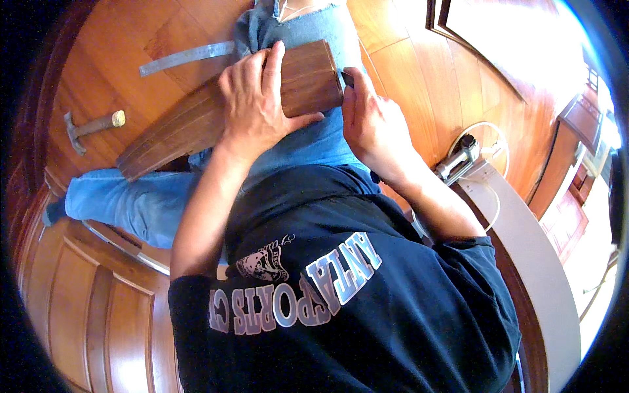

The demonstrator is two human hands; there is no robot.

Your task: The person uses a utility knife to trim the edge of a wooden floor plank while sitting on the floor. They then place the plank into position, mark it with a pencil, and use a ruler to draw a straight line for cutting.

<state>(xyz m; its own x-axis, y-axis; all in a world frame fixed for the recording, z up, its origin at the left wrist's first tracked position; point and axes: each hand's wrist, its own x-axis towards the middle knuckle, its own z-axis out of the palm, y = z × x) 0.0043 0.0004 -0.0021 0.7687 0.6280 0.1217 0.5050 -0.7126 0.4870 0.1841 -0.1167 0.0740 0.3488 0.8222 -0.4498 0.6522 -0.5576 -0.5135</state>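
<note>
A long brown wooden plank [308, 75] lies slantwise across my jeans-clad legs, its narrower end pointing left. My left hand [255, 105] rests on its upper face, fingers stretched toward the far edge and thumb spread to the right. At the plank's right end, my right hand [377, 121] is closed around a small dark tool [348, 78]. Only a bit of that tool shows by the plank's edge, so its kind is hidden. A metal ruler [187, 58] reaches out over the floor on the left of my knee.
A hammer [95, 126] with a wooden handle lies on the wooden floor [177, 29] at the left. To my right, a metal device with a pale cable [462, 157] sits by a grey-topped bench [524, 262]. A panelled wooden door [98, 314] is at lower left.
</note>
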